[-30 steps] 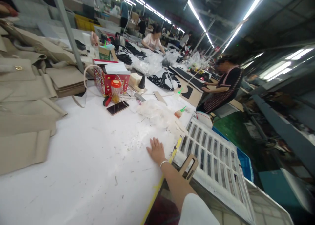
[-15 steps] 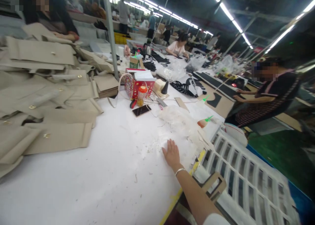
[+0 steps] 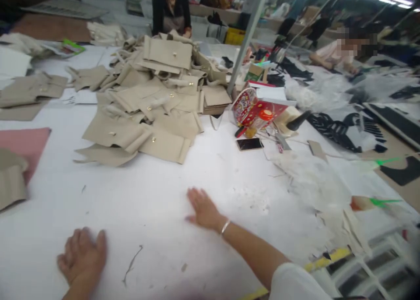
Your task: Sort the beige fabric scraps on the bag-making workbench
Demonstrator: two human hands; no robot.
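My right hand (image 3: pixel 202 210), a silver bracelet at its wrist, reaches over the white tabletop (image 3: pixel 164 230) with fingers stretched out and nothing in them. Further left and closer to me, my left hand (image 3: pixel 82 254) lies on the same surface, fingers apart and thumb out, holding nothing. Between the hands lies a dark thread scrap (image 3: pixel 133 265). Beyond them spreads a heap of beige bag panels (image 3: pixel 167 140) with small gold-coloured clasps. White crumbs (image 3: pixel 254 199) are scattered to the right of my right hand.
A phone (image 3: pixel 250 144) lies before a red patterned box (image 3: pixel 252 107) and an orange-lidded jar (image 3: pixel 262 118). A metal post (image 3: pixel 247 41) rises behind. Pink sheet material (image 3: pixel 31 149) is at left, a white rack (image 3: pixel 370 269) at lower right. Co-workers (image 3: pixel 172 11) sit across the table.
The view has swung left. My left hand has come into sight on the table. My right hand has moved left, away from the crumbs, with its fingers still spread.
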